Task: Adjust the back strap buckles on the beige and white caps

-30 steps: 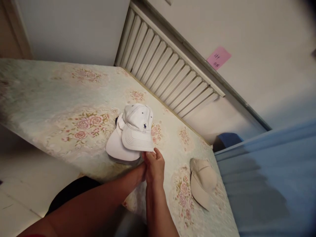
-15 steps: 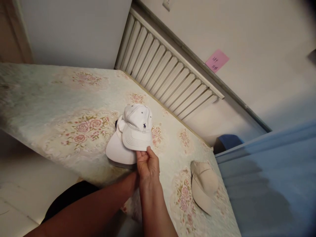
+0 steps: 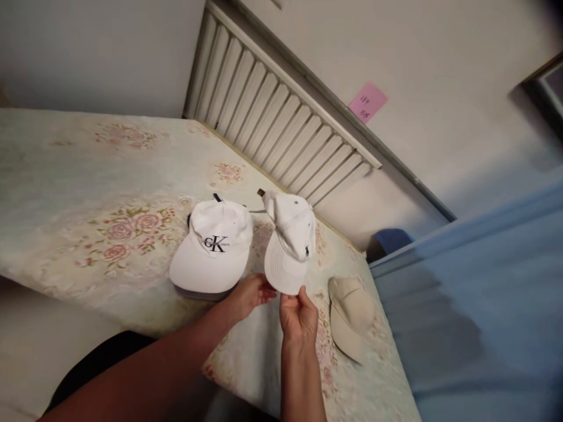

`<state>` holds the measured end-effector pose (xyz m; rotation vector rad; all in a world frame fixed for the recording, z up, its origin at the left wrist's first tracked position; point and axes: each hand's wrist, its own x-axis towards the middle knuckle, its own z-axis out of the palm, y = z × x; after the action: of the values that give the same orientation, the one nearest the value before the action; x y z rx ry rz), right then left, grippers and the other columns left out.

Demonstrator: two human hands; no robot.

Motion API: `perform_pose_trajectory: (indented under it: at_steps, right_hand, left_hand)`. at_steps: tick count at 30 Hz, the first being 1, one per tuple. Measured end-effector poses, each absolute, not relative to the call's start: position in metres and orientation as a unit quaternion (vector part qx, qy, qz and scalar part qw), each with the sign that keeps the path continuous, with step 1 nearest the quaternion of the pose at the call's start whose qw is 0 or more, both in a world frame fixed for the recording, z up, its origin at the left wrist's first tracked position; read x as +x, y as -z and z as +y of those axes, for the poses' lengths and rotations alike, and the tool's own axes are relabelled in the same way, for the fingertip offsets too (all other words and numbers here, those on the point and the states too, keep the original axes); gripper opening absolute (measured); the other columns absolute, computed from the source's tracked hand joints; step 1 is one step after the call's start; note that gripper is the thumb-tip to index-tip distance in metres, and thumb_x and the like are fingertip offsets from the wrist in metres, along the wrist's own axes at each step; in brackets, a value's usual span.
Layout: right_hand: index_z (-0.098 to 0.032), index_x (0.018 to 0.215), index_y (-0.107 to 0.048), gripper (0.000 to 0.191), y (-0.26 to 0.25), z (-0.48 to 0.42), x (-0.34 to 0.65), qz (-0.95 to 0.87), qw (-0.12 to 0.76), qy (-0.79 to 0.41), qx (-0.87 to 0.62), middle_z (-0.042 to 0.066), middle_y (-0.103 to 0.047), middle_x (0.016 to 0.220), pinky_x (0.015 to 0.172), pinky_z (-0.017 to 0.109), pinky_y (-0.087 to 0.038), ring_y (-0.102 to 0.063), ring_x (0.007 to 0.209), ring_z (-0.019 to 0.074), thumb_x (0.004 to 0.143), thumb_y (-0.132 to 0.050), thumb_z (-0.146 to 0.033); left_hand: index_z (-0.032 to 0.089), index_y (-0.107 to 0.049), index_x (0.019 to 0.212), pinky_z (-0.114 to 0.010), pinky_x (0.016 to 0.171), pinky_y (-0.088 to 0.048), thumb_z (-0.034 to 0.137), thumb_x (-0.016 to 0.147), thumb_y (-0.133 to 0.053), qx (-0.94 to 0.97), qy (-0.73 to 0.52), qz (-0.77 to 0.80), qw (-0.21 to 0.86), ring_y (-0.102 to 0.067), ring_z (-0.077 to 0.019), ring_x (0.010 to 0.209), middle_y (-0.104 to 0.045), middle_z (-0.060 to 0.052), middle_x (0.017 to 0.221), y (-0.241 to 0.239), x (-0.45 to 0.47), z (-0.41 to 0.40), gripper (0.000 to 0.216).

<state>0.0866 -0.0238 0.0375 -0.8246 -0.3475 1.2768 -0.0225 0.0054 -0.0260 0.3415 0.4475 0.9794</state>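
**Now lifted: the white cap comes off the stack**

Just now the white cap with the small dark emblem [image 3: 291,243] is up off the bed, tilted, its brim pointing down toward the person. The right hand [image 3: 299,313] pinches the front edge of the brim, fingers closed on it. The left hand [image 3: 251,293] sits at the brim's left edge, fingers curled loosely against it; whether it truly grips is hard to tell.

A second ago this cap lay on top of another, hiding its front. With it raised and shifted to the right, the lower white cap [image 3: 213,246] lies uncovered on the bedspread [image 3: 88,176], its black lettered logo plain to see. So the two caps are now apart, one in hand and one resting flat.

Just right of the hands, a beige cap [image 3: 352,313] lies on the floral bedspread near the bed's corner, apart from the others. Behind the bed runs a slatted white radiator [image 3: 272,123], and a pink sticky note [image 3: 368,101] is stuck to the wall above it.
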Motion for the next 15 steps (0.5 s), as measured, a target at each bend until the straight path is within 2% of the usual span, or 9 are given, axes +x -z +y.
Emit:
perform_pose_trajectory:
  at_steps: [2, 6, 11, 15]
  right_hand:
    - [-0.015, 0.100, -0.065, 0.025, -0.019, -0.046, 0.107, -0.135, 0.719, -0.561, -0.387, 0.008, -0.072, 0.105, 0.106, 0.039, -0.041, -0.058, 0.116, 0.0154, 0.082, -0.049, -0.010]
    - [-0.016, 0.094, -0.066, 0.021, 0.016, -0.083, 0.129, -0.117, 0.719, -0.554, -0.403, 0.007, -0.074, 0.097, 0.106, 0.040, -0.041, -0.062, 0.110, 0.0165, 0.080, -0.051, -0.009]
    - [-0.015, 0.092, -0.067, 0.018, 0.043, -0.119, 0.130, -0.124, 0.703, -0.555, -0.427, 0.008, -0.073, 0.097, 0.106, 0.040, -0.040, -0.063, 0.108, 0.0180, 0.076, -0.058, -0.011]
    - [-0.017, 0.099, -0.067, 0.025, 0.033, -0.141, 0.128, -0.150, 0.685, -0.590, -0.401, 0.007, -0.072, 0.104, 0.108, 0.043, -0.036, -0.061, 0.113, 0.0196, 0.075, -0.063, -0.014]
  left_hand:
    - [0.017, -0.063, 0.093, -0.026, 0.070, -0.047, 0.032, 0.086, -0.056, 0.139, -0.493, 0.211, 0.833, -0.062, -0.0136, 0.073, -0.070, -0.001, 0.080, 0.020, -0.023, 0.007, 0.018]
    - [0.013, -0.064, 0.092, -0.031, 0.078, -0.048, 0.043, 0.088, -0.052, 0.115, -0.525, 0.129, 0.833, -0.064, -0.0203, 0.084, -0.070, -0.010, 0.089, 0.007, -0.023, 0.006, 0.033]
    - [0.015, -0.066, 0.097, -0.036, 0.081, -0.047, 0.035, 0.085, -0.058, 0.116, -0.477, 0.118, 0.863, -0.066, -0.0244, 0.086, -0.072, -0.008, 0.084, 0.004, -0.022, 0.003, 0.025]
    - [0.015, -0.068, 0.090, -0.035, 0.079, -0.048, 0.026, 0.079, -0.065, 0.120, -0.477, 0.132, 0.861, -0.067, -0.0249, 0.081, -0.073, -0.006, 0.076, 0.003, -0.023, 0.003, 0.016]
